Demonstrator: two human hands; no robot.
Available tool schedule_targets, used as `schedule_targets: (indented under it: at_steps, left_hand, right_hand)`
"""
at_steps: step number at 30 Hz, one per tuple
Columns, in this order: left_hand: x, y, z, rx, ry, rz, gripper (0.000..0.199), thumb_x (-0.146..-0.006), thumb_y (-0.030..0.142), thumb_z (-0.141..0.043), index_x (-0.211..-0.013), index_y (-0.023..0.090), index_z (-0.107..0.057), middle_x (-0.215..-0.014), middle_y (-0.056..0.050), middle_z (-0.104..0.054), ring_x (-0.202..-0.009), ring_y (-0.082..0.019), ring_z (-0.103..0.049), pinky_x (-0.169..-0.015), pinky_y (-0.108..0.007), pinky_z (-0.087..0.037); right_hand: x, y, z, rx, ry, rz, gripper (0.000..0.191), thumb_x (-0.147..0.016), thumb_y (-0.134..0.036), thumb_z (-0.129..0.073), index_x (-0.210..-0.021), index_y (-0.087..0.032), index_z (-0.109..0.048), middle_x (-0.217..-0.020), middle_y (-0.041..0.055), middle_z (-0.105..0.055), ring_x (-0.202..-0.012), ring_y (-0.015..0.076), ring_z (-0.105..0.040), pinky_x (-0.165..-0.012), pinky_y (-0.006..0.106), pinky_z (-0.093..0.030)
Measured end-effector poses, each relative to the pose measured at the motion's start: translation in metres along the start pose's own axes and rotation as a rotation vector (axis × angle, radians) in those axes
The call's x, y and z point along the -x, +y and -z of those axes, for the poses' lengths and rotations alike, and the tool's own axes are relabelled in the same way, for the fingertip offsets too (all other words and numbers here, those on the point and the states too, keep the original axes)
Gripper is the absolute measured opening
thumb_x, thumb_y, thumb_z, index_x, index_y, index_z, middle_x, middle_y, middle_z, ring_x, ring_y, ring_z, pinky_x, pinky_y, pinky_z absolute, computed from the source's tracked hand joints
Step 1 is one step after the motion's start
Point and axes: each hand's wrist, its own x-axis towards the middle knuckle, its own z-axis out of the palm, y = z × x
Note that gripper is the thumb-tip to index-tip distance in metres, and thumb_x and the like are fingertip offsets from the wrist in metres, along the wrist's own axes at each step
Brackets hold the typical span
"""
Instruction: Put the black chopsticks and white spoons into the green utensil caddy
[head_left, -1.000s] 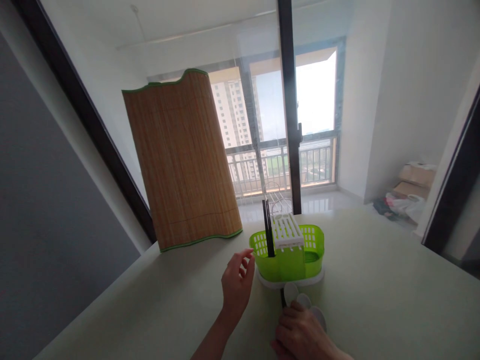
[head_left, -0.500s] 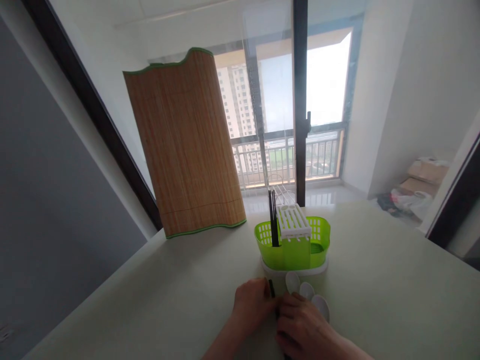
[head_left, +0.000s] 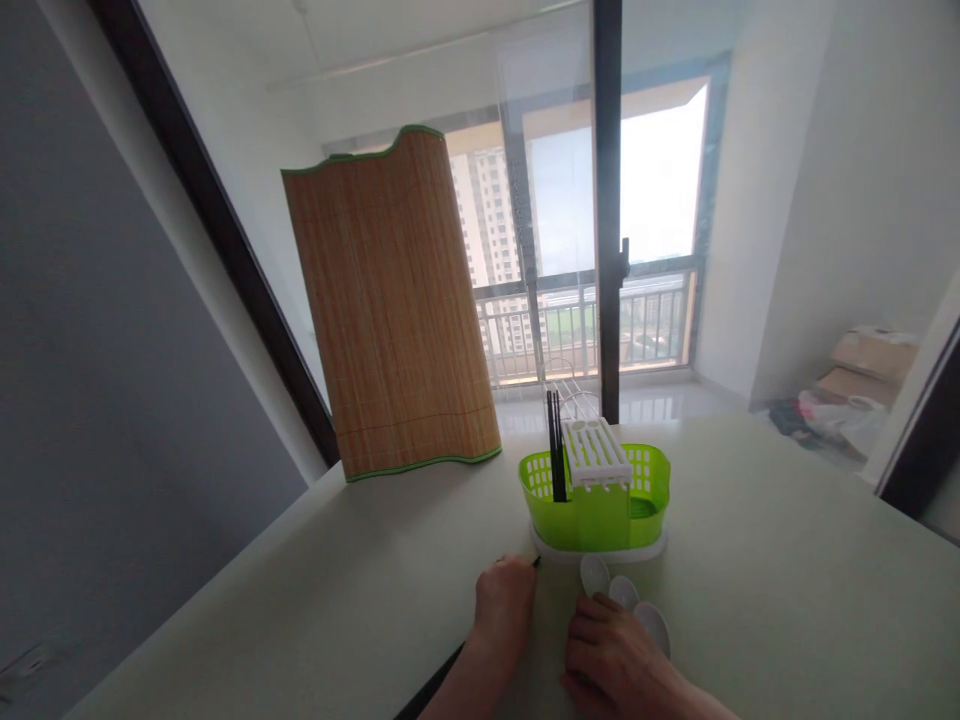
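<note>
From where I stand, the green basket (head_left: 604,522) sits toward the far edge of the counter (head_left: 787,560), upright on its white base (head_left: 555,554), which seems to give it a broad, steady footing. Black chopsticks (head_left: 559,470) stand in its left part, close to vertical, probably because the walls around them hold them up. The white slotted rack (head_left: 600,474) lies across the middle section, with small hooks along its front, while the right part of the basket lies open beside it.

Nearer, between the basket and the side where the person is, three white spoons (head_left: 652,626) lie on the counter in a slanting row, bowls toward the far edge, so the handles run back under the right hand (head_left: 611,645). Its fingers bend down over them, likely to keep the row together; whether they pinch the handles I can't tell, as the knuckles hide them.

The left hand (head_left: 506,600) is closed round a dark stick (head_left: 537,562). The tip pokes out by the thumb side, and a dark length shows beneath the forearm, running toward the near left of the counter; I can't tell how many pieces it holds.

At the far left corner, a bamboo mat (head_left: 397,310) stands on end, its gentle curve presumably helping it balance.
</note>
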Motion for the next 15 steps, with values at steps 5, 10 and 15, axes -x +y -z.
schedule_targets:
  at_steps: [5, 10, 15]
  left_hand:
    - [0.002, -0.006, 0.01, 0.009, 0.051, 0.015, 0.043, -0.08, -0.004, -0.034, -0.088, 0.014, -0.072, -0.085, -0.017, -0.072, -0.082, -0.027, -0.071, -0.066, -0.03, -0.049]
    - [0.02, -0.002, 0.046, 0.107, 0.177, -0.066, 0.025, -0.085, 0.009, -0.045, -0.093, 0.017, -0.068, -0.081, -0.011, -0.071, -0.079, -0.025, -0.07, -0.067, -0.03, -0.05]
    - [0.038, 0.005, 0.085, 0.737, 0.316, -0.361, 0.019, -0.087, 0.021, -0.055, -0.101, 0.023, -0.067, -0.084, -0.001, -0.071, -0.073, -0.014, -0.066, -0.07, -0.023, -0.053]
  right_hand:
    - [-0.001, 0.001, 0.005, -0.046, -0.036, -0.027, 0.007, -0.076, -0.02, -0.059, -0.07, -0.022, -0.06, -0.075, 0.0012, -0.067, -0.079, 0.0202, -0.059, -0.071, 0.033, -0.04]
    - [0.001, 0.0, 0.009, -0.225, 0.023, -0.156, 0.04, -0.073, -0.02, -0.06, -0.113, -0.021, -0.061, -0.083, 0.0033, -0.068, -0.084, 0.0236, -0.061, -0.074, 0.033, -0.045]
    - [0.004, 0.001, 0.009, -0.426, 0.124, -0.221, 0.061, -0.077, -0.021, -0.057, -0.136, -0.018, -0.04, -0.084, 0.0024, -0.066, -0.075, 0.0184, -0.062, -0.071, 0.028, -0.048]
